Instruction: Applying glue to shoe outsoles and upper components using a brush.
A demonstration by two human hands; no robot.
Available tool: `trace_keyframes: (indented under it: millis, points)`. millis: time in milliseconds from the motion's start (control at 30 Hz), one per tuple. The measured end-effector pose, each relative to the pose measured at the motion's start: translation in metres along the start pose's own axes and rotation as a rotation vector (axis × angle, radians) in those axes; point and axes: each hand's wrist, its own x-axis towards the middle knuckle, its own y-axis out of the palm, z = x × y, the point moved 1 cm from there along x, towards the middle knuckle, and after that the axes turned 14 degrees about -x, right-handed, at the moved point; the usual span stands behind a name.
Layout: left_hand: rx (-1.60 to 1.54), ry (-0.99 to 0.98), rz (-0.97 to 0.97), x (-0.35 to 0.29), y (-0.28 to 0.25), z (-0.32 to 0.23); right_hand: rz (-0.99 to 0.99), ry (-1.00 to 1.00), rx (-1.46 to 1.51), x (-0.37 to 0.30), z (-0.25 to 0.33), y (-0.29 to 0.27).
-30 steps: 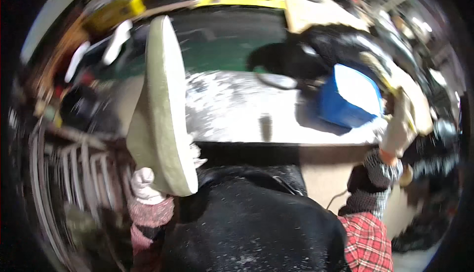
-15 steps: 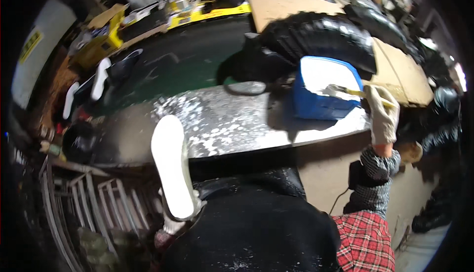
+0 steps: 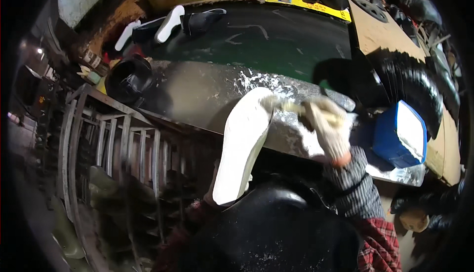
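Note:
A white shoe sole (image 3: 243, 143) stands tilted in front of me, its broad flat face turned up. My left hand (image 3: 248, 179) holds it from beneath near its lower end; only bits of that gloved hand show past the edge. My right hand (image 3: 328, 126), in a pale knitted glove, is closed round the handle of a brush (image 3: 291, 107). The brush's bristles touch the right edge of the sole near its top and are blurred by motion. Right of that hand, a blue tub (image 3: 395, 136) holds white paste or liquid.
White splashes mark the bench (image 3: 192, 91). Two white-soled dark shoes (image 3: 170, 24) lie at its far left, and a black round container (image 3: 129, 78) stands nearer. A metal rack (image 3: 103, 148) is at lower left. Stacked black ribbed pieces (image 3: 407, 82) lie behind the tub.
My right hand and the brush have moved left from the tub to the sole. The view has turned, so the bench and tub appear shifted right.

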Motion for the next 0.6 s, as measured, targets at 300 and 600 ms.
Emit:
trace_keyframes:
  millis: [300,600]
  points:
    - [-0.101,-0.107,0.101,0.009,-0.007,-0.008,0.069,0.137,0.219,0.061,0.031,-0.001]
    - [0.256,-0.087,0.339,-0.001,0.019,-0.015,0.304,0.032,0.271,0.015,0.068,0.011]
